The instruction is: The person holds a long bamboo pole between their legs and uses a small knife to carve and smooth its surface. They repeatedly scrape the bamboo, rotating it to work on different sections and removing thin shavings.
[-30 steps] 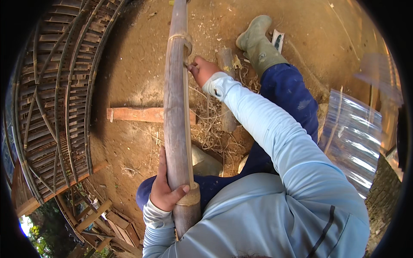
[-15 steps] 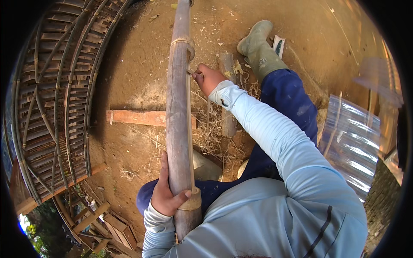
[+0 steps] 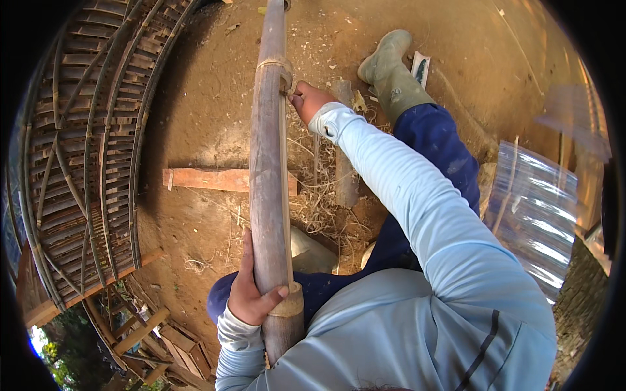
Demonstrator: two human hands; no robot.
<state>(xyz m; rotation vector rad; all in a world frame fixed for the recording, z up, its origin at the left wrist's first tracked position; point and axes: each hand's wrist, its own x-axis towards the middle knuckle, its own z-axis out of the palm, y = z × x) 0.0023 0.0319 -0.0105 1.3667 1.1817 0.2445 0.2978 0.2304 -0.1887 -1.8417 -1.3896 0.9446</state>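
Observation:
A long grey-brown bamboo pole (image 3: 268,182) runs upward from my lap, its right side showing a pale cut edge. Pale ring-like nodes stand out on it, one near the top (image 3: 274,63) and one by my lap (image 3: 287,306). Around the lower part of the pole, my left hand (image 3: 253,296) is closed, thumb lying across the front. My right hand (image 3: 312,104) is pinched closed against the right edge, just below the upper node. Whatever small piece sits between its fingertips is too hidden to name.
Fibrous shavings (image 3: 319,205) litter the dirt ground between my legs. A reddish plank (image 3: 208,180) lies beneath the pole. A slatted bamboo rack (image 3: 98,130) stands at left, a clear corrugated sheet (image 3: 531,215) at right. My booted foot (image 3: 394,72) is at upper right.
My right hand has slid a little upward along the pole's edge, closer to the upper node. My left hand keeps its hold in nearly the same place.

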